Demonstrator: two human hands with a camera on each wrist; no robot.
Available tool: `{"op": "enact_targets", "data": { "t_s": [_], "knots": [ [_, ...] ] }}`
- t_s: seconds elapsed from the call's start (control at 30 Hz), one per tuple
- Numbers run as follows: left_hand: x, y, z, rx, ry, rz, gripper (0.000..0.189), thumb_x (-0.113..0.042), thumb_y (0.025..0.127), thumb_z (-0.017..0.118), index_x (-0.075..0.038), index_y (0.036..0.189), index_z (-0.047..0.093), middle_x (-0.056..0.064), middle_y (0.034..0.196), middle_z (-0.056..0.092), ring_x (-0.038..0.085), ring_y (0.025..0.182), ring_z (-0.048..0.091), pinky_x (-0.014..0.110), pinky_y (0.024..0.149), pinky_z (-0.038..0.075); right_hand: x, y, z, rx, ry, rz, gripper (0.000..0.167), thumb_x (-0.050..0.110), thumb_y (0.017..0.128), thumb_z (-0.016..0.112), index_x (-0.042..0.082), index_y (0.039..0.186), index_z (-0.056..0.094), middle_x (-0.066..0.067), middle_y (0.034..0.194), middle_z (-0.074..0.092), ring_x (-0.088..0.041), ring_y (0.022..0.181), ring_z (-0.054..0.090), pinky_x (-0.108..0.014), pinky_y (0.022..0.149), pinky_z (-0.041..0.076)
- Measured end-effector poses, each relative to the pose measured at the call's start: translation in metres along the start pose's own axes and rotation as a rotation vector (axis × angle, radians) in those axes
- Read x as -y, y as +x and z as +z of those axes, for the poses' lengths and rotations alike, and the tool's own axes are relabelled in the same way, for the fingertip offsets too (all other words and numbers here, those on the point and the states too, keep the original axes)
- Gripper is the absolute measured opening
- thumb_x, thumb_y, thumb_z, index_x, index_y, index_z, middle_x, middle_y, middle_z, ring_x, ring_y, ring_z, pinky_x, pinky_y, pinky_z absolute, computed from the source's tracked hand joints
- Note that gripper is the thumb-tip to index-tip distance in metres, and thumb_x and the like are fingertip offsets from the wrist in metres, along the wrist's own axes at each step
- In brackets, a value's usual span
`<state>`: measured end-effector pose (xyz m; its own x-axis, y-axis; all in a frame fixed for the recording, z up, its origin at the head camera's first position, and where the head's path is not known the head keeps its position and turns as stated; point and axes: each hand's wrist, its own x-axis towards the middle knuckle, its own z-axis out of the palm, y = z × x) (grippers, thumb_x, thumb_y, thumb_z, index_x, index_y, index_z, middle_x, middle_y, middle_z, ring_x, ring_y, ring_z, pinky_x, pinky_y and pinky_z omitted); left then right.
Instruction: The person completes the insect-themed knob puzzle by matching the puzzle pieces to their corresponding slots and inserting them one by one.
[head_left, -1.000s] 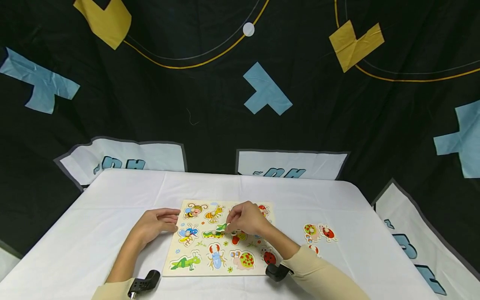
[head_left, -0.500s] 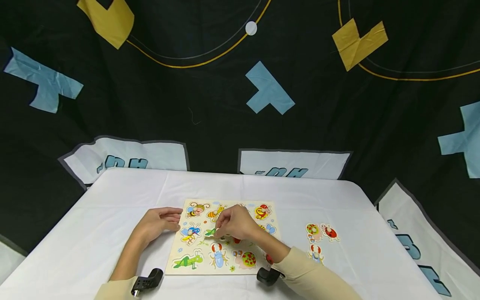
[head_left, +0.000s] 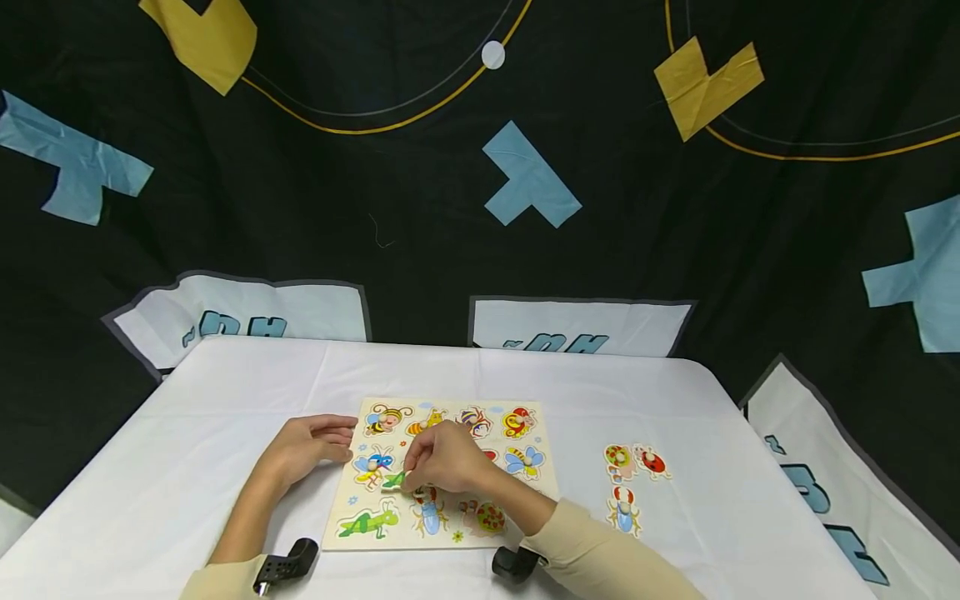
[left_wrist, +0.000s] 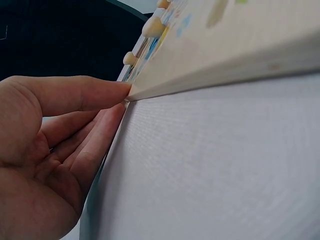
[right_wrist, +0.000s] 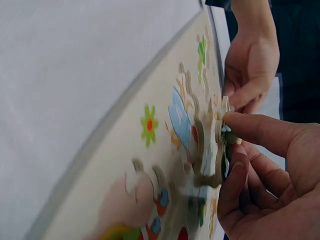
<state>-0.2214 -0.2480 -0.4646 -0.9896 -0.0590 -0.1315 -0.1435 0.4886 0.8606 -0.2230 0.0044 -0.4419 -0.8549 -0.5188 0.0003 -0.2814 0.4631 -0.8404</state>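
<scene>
1. Pinching the green piece [head_left: 393, 482] between thumb and fingers, the right hand [head_left: 446, 457] held it over the left-middle part of the board [head_left: 408, 541], between the blue bug [head_left: 372, 467] and the grasshopper [head_left: 367, 523]. Couldn't tell if it touched the board.
2. Left hand [head_left: 306, 450]: loose, not gripping, fingertips against the board's left edge. Board lay flat on the table [head_left: 225, 392].
3. Handling, my read: light, stiff, probably thin wood. Not slippery, not very fragile; any narrow bits of outline might have chipped.
4. Best hold: the knob [right_wrist: 231, 138], as far as the fingers let it show. Rim looked too thin for a good grip.
5. Looks: green face, pale cut border, much of it hidden by fingers. Right wrist view had it nearly edge-on.
6. Snail [head_left: 618, 456], ladybug [head_left: 651, 460] and beetle [head_left: 623, 510] lay loose right of the board, well apart from it.
</scene>
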Motion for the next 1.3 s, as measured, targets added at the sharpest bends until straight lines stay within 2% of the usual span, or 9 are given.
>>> {"op": "enact_targets", "data": {
  "t_s": [0.2, 0.57, 1.03, 1.3],
  "knots": [
    [0.001, 0.000, -0.001, 0.012, -0.014, 0.009, 0.060, -0.006, 0.075, 0.082, 0.001, 0.132, 0.064, 0.011, 0.112, 0.076, 0.014, 0.097, 0.071, 0.024, 0.082, 0.049, 0.003, -0.001, 0.012, 0.038, -0.011, -0.021, 0.017, 0.004, 0.069, 0.088, 0.012, 0.070, 0.073, 0.009, 0.054, 0.063, -0.002, 0.049, 0.055, -0.018, 0.050, 0.042],
    [0.001, 0.001, -0.002, 0.014, -0.006, 0.004, 0.059, -0.008, 0.076, 0.081, 0.000, 0.132, 0.064, 0.011, 0.113, 0.076, 0.013, 0.098, 0.070, 0.026, 0.083, 0.048, 0.013, 0.000, 0.025, 0.063, 0.016, 0.004, 0.020, 0.005, 0.067, 0.091, 0.013, 0.068, 0.073, 0.010, 0.053, 0.062, -0.001, 0.049, 0.053, -0.017, 0.051, 0.040],
    [-0.002, -0.001, -0.002, 0.019, 0.002, 0.017, 0.057, -0.007, 0.077, 0.081, 0.000, 0.131, 0.065, 0.010, 0.111, 0.077, 0.010, 0.096, 0.070, 0.024, 0.084, 0.046, 0.017, 0.000, 0.036, 0.101, -0.025, -0.035, 0.017, 0.006, 0.069, 0.090, 0.011, 0.070, 0.074, 0.011, 0.054, 0.064, 0.004, 0.049, 0.053, -0.015, 0.052, 0.041],
    [-0.001, 0.000, -0.003, 0.026, 0.005, 0.025, 0.058, -0.008, 0.077, 0.081, 0.000, 0.131, 0.065, 0.011, 0.110, 0.077, 0.010, 0.096, 0.071, 0.021, 0.084, 0.046, 0.020, -0.001, 0.041, 0.120, -0.054, -0.024, 0.017, 0.009, 0.069, 0.091, 0.014, 0.070, 0.075, 0.012, 0.055, 0.064, 0.003, 0.049, 0.053, -0.015, 0.053, 0.041]
  ]
}}
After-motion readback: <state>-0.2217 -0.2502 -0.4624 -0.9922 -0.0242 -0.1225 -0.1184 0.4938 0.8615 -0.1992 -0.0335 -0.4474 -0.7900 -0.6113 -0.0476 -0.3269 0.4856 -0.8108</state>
